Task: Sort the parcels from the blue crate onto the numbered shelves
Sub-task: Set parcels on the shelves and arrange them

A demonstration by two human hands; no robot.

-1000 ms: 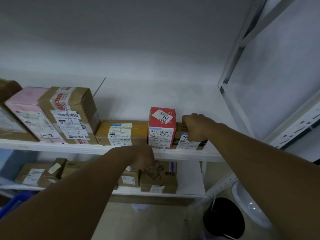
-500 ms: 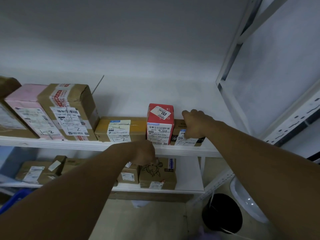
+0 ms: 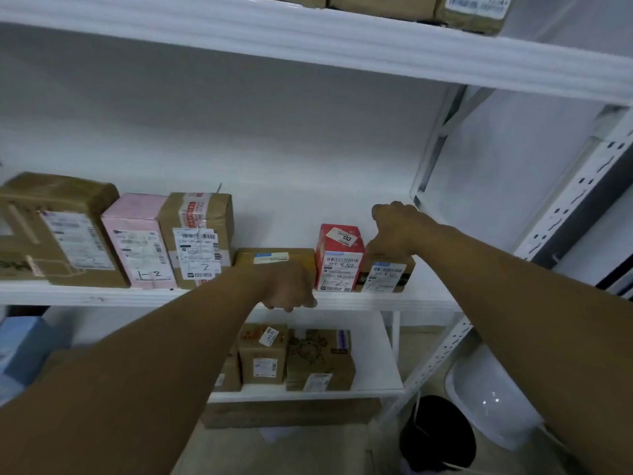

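Note:
A row of parcels stands on the middle shelf [image 3: 102, 294]: a big brown one [image 3: 51, 228], a pink one [image 3: 137, 241], a taped brown one [image 3: 198, 234], a flat brown one [image 3: 274, 257], a red box [image 3: 339, 258] and a small brown parcel [image 3: 387, 277] at the right end. My right hand [image 3: 397, 231] lies on top of the small brown parcel, fingers curled over it. My left hand [image 3: 291, 287] is a loose fist at the shelf's front edge, before the flat parcel, with nothing visible in it.
An upper shelf [image 3: 308, 32] carrying more parcels runs overhead. Two brown boxes [image 3: 263, 354] [image 3: 318, 361] sit on the lower shelf. A white upright [image 3: 565, 217] rises at right. A black bin [image 3: 438, 437] and white tub [image 3: 489, 399] stand on the floor. A blurred blue shape [image 3: 24, 344] lies at left.
The view has tilted upward, bringing the upper shelf into sight. Both hands have stayed at the same parcels; the right one still rests on the small brown parcel.

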